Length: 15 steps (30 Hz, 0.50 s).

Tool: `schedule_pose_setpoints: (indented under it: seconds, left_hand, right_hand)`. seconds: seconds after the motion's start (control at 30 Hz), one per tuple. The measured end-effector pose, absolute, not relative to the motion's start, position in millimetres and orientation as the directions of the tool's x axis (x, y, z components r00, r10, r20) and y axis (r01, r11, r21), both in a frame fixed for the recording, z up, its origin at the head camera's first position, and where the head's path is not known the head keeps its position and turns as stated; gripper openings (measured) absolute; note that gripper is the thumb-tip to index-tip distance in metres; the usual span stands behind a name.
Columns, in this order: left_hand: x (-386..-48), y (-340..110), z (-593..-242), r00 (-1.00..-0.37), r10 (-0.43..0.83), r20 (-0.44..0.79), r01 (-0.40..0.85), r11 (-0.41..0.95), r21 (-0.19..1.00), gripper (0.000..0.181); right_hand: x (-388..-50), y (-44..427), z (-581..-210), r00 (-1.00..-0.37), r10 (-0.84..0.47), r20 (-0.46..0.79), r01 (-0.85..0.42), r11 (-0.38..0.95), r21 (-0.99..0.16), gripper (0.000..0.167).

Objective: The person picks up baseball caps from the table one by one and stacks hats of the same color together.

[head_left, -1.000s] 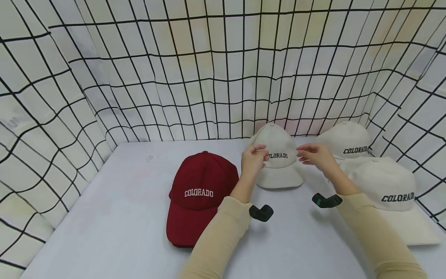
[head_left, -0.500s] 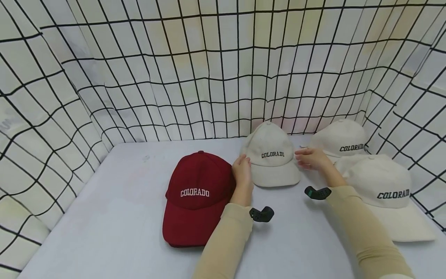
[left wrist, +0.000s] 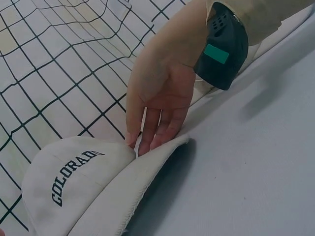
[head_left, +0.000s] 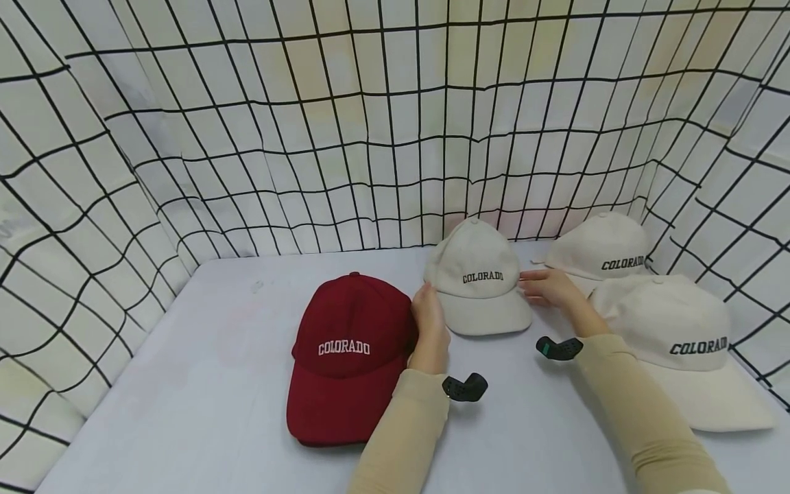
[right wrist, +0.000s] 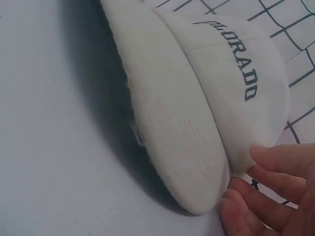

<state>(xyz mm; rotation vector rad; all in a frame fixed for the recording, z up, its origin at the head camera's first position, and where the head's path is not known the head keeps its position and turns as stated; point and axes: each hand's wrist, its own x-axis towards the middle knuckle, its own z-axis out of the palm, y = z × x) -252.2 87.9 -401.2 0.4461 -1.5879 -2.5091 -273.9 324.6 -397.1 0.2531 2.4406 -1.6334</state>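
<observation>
Between the two hands stands a small off-white cap (head_left: 487, 248) lettered COLORADO, its brim towards the person. My left hand (head_left: 431, 326) is at its left edge, between it and a red cap (head_left: 352, 315); how its fingers lie on the cap is hidden. On the other side my right hand (head_left: 552, 288) pinches the cap's edge where crown meets brim. The right wrist view has the thumb of that hand (right wrist: 283, 196) against the crown (right wrist: 266, 59) and its fingers by the brim corner. The left wrist view shows the right hand (left wrist: 165, 93) reaching down to the cap (left wrist: 74, 177).
Two more white COLORADO caps stand at the right, one at the back (head_left: 601, 240) and a larger one (head_left: 666, 315) nearer, beside the right forearm. A black net (head_left: 370, 144) over white sheeting rises behind and along both sides of the pale table (head_left: 204, 384).
My left hand has moved down and left to the small cap's edge. My right hand has come slightly down and in, and now touches it. The caps stay put on the table.
</observation>
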Motion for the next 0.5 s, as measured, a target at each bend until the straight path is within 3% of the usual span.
schedule_pose_setpoints:
  seconds: [0.33,0.5]
  left_hand:
    - [-247,96,-399,-0.923,-0.268,-0.277,-0.088,-0.554,0.828,0.028]
    - [-246,96,-394,-0.94,-0.15,-0.308,-0.142,-0.646,0.75,0.049]
  right_hand:
    - [-269,323,-395,-0.962,0.081,-0.259,0.272,0.303,-0.914,0.07]
    - [-266,324,-388,-0.964,0.128,-0.235,0.266,0.351,-0.898,0.072]
